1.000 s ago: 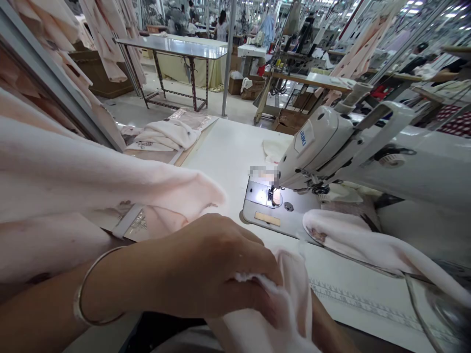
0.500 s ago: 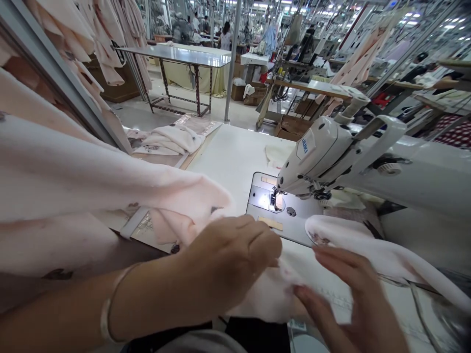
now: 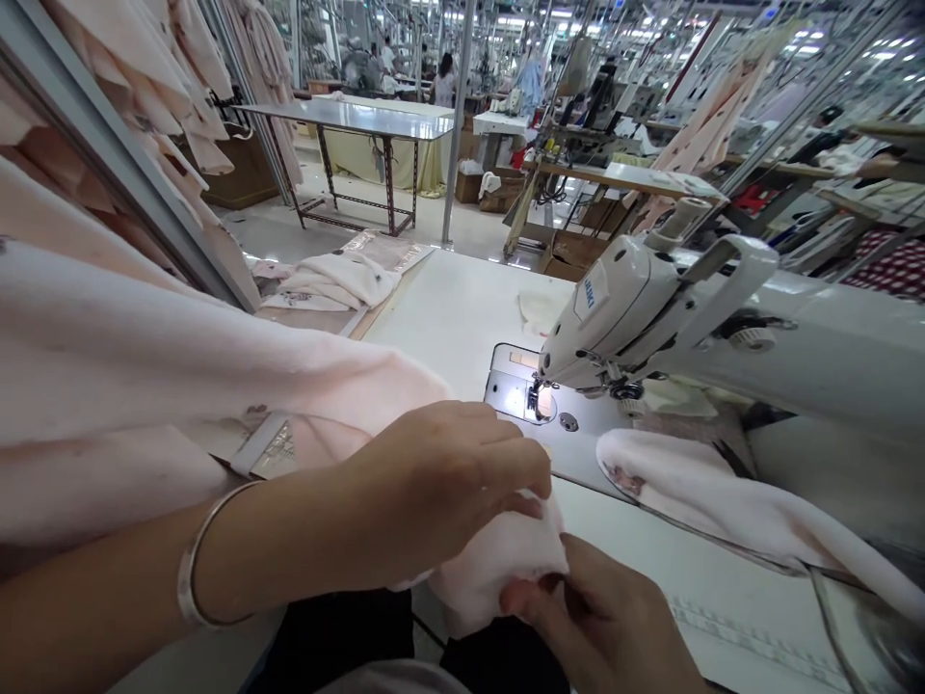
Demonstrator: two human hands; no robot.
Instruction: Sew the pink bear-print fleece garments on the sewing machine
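Note:
My left hand (image 3: 440,482), with a silver bangle on the wrist, pinches a fold of pale pink fleece fabric (image 3: 498,559) at the table's near edge. My right hand (image 3: 607,627) comes from below and grips the same fold, fingers closed on it. The fabric runs left as a large pink piece (image 3: 180,386) draped over my left arm. A white sewing machine (image 3: 650,289) stands just beyond, its lit needle (image 3: 535,400) a short way ahead of both hands.
Another pink fleece piece (image 3: 723,501) lies under the machine arm on the right. Folded pink pieces (image 3: 339,275) sit at the white table's (image 3: 462,308) far left corner. Pink garments (image 3: 145,58) hang at left. Work tables and other people fill the hall behind.
My right hand has gone from open fingers over the table to closed on the fabric fold. My left hand has drawn the fold slightly nearer to me.

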